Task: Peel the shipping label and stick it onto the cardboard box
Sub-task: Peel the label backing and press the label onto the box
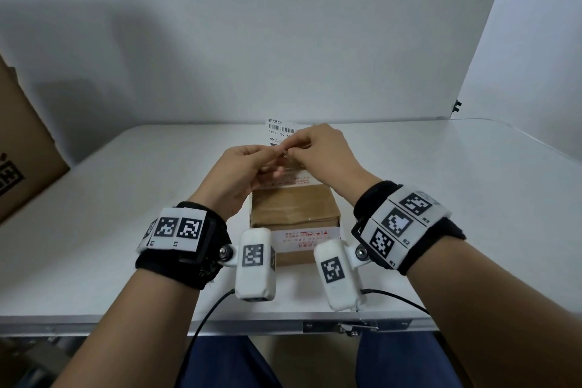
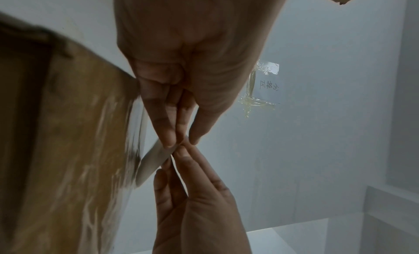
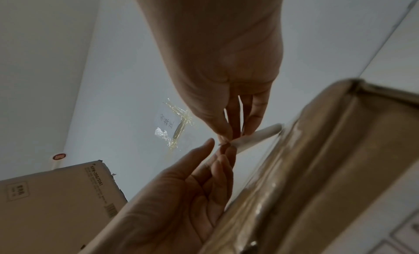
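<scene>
A small brown cardboard box (image 1: 294, 208) with taped seams sits on the white table in front of me. Above its far side I hold the shipping label (image 1: 282, 129) upright, its barcode end sticking up behind my fingers. My left hand (image 1: 277, 152) and right hand (image 1: 293, 151) meet at one corner of the label, each pinching it with thumb and fingertips. In the left wrist view the label (image 2: 154, 161) shows edge-on beside the box (image 2: 68, 132). The right wrist view shows the same pinch, with the label (image 3: 256, 136) against the box (image 3: 317, 168). The label's lower part is hidden by my hands.
A large cardboard carton (image 1: 25, 142) stands at the table's left edge. White walls close the back and right. The table's front edge carries a metal latch (image 1: 340, 326). Cables trail from both wrist cameras. A taped note (image 2: 265, 85) hangs on the wall.
</scene>
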